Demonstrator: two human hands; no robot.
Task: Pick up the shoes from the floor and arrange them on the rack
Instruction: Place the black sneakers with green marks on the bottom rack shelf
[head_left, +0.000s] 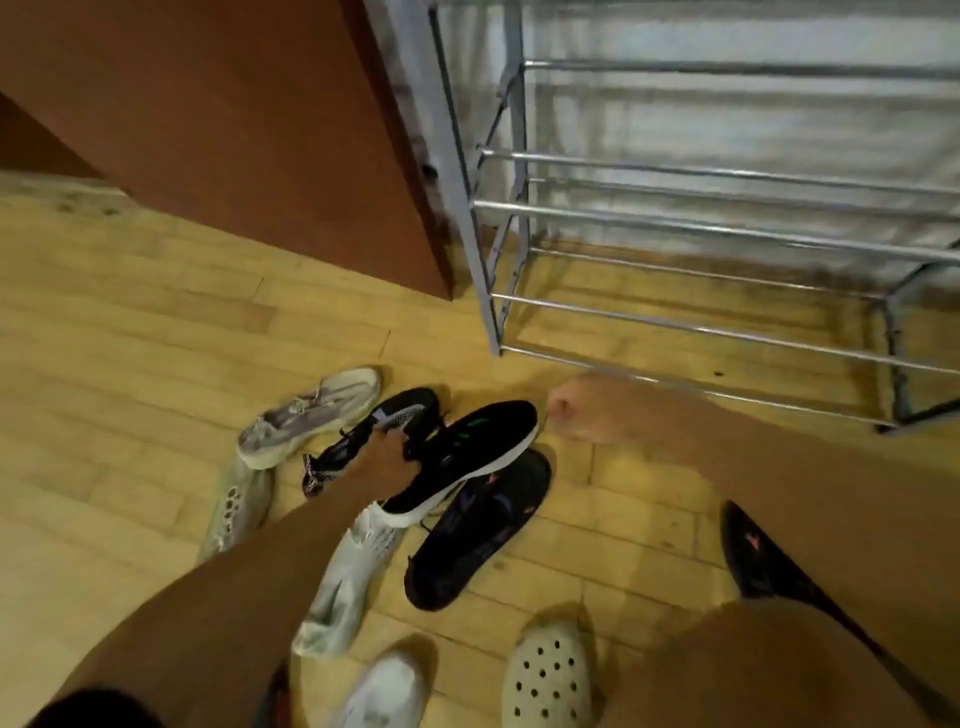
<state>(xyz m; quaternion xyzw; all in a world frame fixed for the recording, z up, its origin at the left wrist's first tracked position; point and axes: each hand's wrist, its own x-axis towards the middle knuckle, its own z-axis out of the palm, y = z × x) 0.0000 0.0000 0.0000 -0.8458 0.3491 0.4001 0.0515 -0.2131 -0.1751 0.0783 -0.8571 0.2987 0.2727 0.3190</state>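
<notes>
Closest in, a white perforated foam clog (545, 675) sat beside a white sneaker (384, 691). Left hand (387, 460) gripped a black knit sneaker with a white sole (467, 457) in the floor pile, overlapping a black slide sandal (478, 530). Right hand (574, 410) was too blurry to read its fingers, near the chrome tube rack (675, 228).

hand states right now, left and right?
Left hand: grips the black sneaker at its collar.
Right hand: blurred, cannot be told; no shoe visible in it.
</notes>
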